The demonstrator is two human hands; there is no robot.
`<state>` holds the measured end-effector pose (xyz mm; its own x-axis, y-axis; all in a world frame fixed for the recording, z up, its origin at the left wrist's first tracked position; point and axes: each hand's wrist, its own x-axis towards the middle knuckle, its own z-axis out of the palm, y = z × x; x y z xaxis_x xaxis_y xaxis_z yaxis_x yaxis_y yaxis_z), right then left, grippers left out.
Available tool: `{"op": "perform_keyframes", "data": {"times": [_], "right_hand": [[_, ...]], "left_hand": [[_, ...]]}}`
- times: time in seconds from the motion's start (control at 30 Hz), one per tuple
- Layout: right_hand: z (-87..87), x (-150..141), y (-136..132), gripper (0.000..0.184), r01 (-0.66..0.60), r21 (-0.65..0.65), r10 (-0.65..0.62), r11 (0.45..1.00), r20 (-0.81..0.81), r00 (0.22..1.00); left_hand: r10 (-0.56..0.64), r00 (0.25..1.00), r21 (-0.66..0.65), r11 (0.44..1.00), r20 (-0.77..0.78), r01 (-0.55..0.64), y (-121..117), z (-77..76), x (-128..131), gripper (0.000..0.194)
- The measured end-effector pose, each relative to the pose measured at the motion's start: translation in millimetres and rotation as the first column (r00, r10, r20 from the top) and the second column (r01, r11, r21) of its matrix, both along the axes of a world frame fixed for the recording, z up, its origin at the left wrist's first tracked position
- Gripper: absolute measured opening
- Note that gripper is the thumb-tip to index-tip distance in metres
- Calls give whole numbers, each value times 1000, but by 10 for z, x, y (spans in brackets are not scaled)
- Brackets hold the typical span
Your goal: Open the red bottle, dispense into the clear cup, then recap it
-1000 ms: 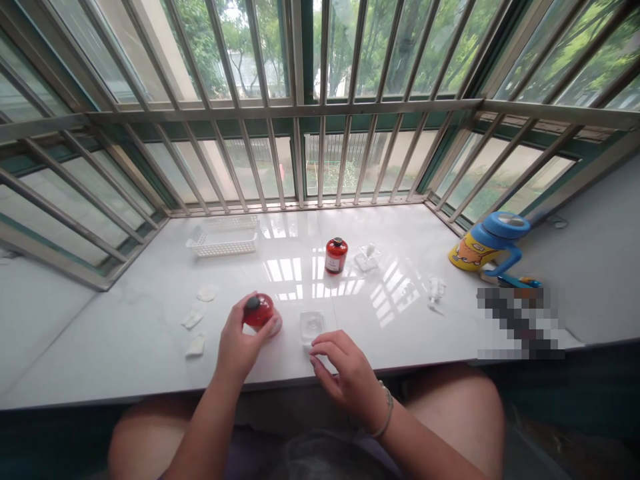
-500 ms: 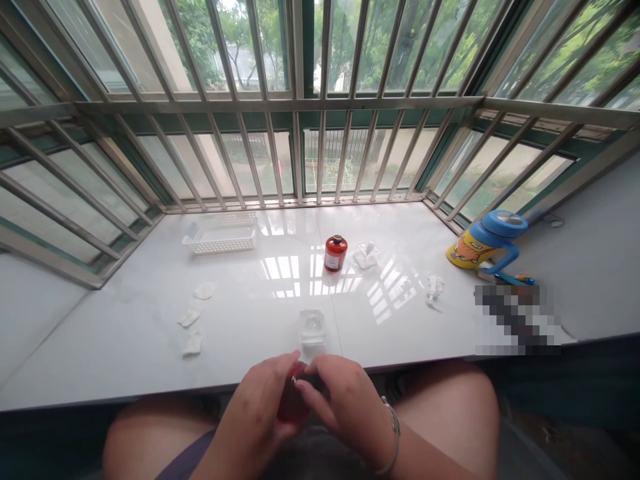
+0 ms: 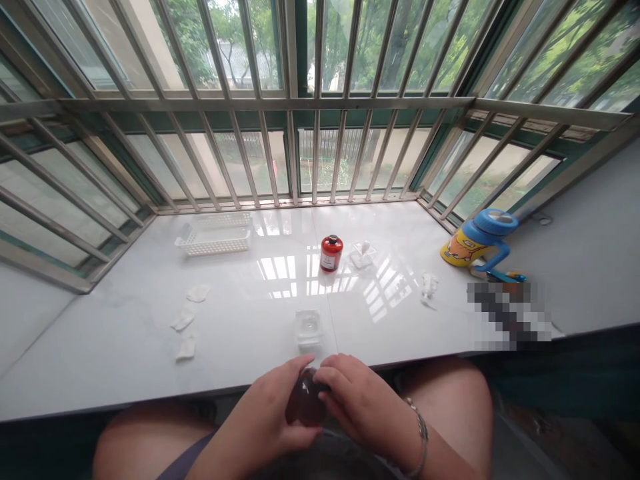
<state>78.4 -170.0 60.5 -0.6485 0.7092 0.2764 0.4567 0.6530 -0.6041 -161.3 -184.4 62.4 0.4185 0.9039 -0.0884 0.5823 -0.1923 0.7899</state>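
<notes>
Just beyond the sill's front edge, over my lap, I hold a dark red, rounded, glossy object (image 3: 307, 400); its kind is partly hidden by my fingers. My left hand (image 3: 265, 407) curls around its left side, the thumb underneath. The fingers of my right hand (image 3: 357, 407) press on its upper right side; a bracelet circles that wrist. Right in front of the hands sits a small clear plastic box (image 3: 309, 329). Farther back stands a red bottle (image 3: 331, 254) with a dark neck and a pale label, beside a small clear dish (image 3: 363, 255) holding something white.
White pieces (image 3: 185, 348) lie in a row at left. A white perforated basket (image 3: 215, 243) stands behind them. Crumpled white material (image 3: 429, 289) rests to the right, near a blue-and-yellow jug (image 3: 473, 241). Metal bars (image 3: 280, 105) close off the window behind the white sill (image 3: 125, 340).
My right hand has shifted slightly right, and the gap between the hands is wider. More of the dark red object shows. The view has turned a little.
</notes>
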Motion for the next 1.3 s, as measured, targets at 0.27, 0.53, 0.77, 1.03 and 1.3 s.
{"op": "perform_keyframes", "data": {"times": [0.27, 0.53, 0.77, 1.03, 1.3], "right_hand": [[-78, 23, -29, 19, 110, -273, -58, 956, 194, 979], [27, 35, 11, 33, 71, -378, 32, 923, 259, 965], [-4, 63, 28, 38, 41, -350, 52, 936, 251, 967], [-33, 120, 38, 44, 44, -328, 30, 944, 216, 976], [-9, 171, 57, 23, -16, -202, 56, 979, 195, 979]], "left_hand": [[7, 997, 100, 995, -79, 1, -27, -189, 20, 76], [-14, 983, 115, 993, -183, 36, -89, -385, -30, 84], [-33, 979, 124, 991, -202, 59, -87, -416, 26, 85], [-38, 983, 123, 991, -178, 60, -93, -411, 77, 85], [-21, 986, 28, 999, -166, 26, -71, -341, 67, 87]]}}
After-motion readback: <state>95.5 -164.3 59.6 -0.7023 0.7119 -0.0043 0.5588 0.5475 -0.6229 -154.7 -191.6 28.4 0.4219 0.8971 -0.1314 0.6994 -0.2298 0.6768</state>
